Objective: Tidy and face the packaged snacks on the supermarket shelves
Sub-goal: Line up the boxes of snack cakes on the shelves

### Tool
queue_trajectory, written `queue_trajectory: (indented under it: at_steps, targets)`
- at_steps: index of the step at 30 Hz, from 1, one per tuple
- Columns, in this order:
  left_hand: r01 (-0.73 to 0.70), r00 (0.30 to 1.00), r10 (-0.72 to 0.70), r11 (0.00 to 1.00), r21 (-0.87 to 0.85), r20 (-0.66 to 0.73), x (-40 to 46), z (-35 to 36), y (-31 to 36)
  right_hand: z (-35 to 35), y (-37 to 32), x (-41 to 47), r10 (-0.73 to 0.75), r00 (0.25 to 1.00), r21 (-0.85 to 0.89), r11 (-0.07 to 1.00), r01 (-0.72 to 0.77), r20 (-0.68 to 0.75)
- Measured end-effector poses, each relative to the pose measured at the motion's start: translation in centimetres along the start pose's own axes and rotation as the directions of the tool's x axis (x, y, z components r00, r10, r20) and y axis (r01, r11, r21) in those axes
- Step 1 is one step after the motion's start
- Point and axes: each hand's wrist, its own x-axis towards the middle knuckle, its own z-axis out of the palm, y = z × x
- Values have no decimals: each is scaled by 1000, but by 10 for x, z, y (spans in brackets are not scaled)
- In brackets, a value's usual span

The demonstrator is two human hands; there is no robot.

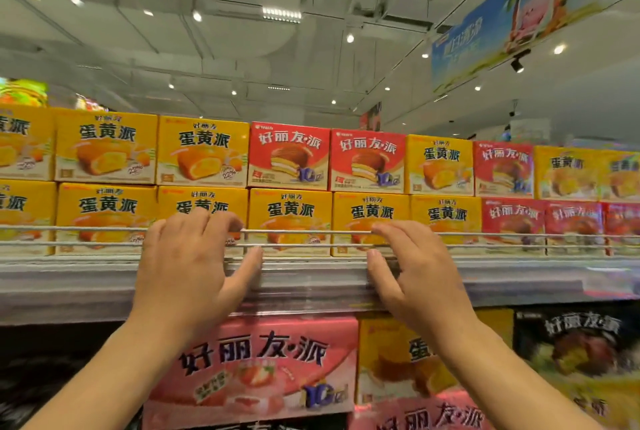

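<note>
Far left, top shelf (69, 277): yellow pie boxes stacked 2 high, faces fwd, cut off by frame edge. Next along, upper-row yellow box (105, 147) over a lower-row yellow box (105, 218), both square to the front. A two-wire guard rail (311, 232) runs along the shelf front, crossing the lower row.

Left hand (188, 263) is up at the rail, in front of the 3rd lower yellow box (202, 204): fingers loosely spread and bent, tips over the top wire, thumb stretched right along the lower wire. Holds nothing; whether the tips touch the box behind, can't tell.

Centre: lower-row yellow box (290, 218) sits between the 2 hands, behind the rail, face fwd. Above it 2 red pie boxes (289, 156), side by side.

Right hand (412, 273) is also at the rail, before the next lower yellow box (372, 213): fingers fairly straight, relaxed, tips at the top wire, thumb near the lower wire. Nothing gripped.

Right of that: upper row mixes yellow and red, lower row goes yellow then red boxes (512, 221); far-right ones blurred.

Shelf below: pink strawberry pie box (256, 367) under the hands, a yellow box (391, 360) just beside it partly behind the right forearm, then a dark box (581, 339) at right, blurred.
</note>
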Motion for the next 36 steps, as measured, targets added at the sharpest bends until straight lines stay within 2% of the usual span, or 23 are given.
queue_trajectory:
  at_steps: [5, 10, 13, 19, 22, 25, 28, 31, 34, 36]
  targets:
    - [41, 999, -42, 998, 52, 1, 1, 0, 13, -2, 5, 3, -9, 1000, 7, 1000, 9, -2]
    - [-161, 986, 161, 987, -3, 32, 4, 16, 49, -2, 7, 5, 2, 1000, 11, 1000, -2, 29]
    - [-215, 977, 215, 976, -10, -3, 5, 29, 61, 1, 5, 5, 3, 1000, 16, 1000, -3, -22]
    - [-219, 972, 218, 976, -2, -87, 2, 37, 60, -8, 17, 7, -102, 995, 84, 991, 101, 9]
    - [-202, 974, 202, 979, 5, -102, 2, 39, 62, -23, 35, 36, -157, 988, 133, 979, 156, -3]
    - [-182, 976, 182, 983, 10, -118, 2, 40, 64, -34, 51, 89, -170, 985, -31, 985, 169, -8]
    - [-168, 977, 168, 986, 9, -128, 2, 40, 68, -32, 56, 131, -156, 979, -176, 968, 178, 127]
    - [-133, 985, 133, 991, 9, -108, 3, 39, 70, -25, 55, 146, -163, 965, -146, 970, 195, 205]
    - [-110, 990, 111, 994, 20, -82, 3, 37, 73, -27, 57, 146, -227, 962, -195, 947, 255, 155]
    - [-100, 993, 101, 995, 16, -68, 1, 36, 75, -33, 57, 144, -248, 962, -166, 950, 265, 117]
